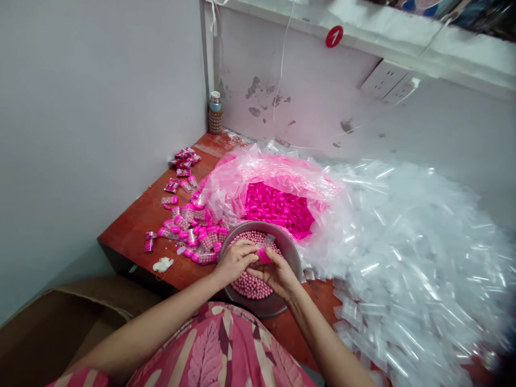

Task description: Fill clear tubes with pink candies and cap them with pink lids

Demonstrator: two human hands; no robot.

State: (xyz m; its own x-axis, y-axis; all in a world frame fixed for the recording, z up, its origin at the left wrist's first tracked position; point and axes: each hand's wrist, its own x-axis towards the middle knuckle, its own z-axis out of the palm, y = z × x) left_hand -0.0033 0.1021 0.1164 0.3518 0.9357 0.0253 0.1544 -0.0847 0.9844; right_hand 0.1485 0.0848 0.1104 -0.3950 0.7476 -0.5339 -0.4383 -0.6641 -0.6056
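Over a metal bowl (296, 258) of small pink beads (253, 287), my two hands meet. My right hand (278, 274) is closed, with thumb and fingers on a bright pink cap (264, 255). Beside it, the fingers of my left hand (236, 262) are closed around what looks like the small bottle under that cap; the fingers mostly hide it. A clear plastic piece (270, 239) shows just beyond the hands, over the beads. Left of the bowl lies a heap of small clear bottles (191, 236) with pink caps and beads inside.
Behind the bowl, an open plastic bag (226, 183) holds many pink caps (278, 207). Clear empty containers (403, 258) are piled across the right. Dark pink packets (185, 160) lie on the red table (141, 220). A cardboard box (80, 306) stands at lower left.
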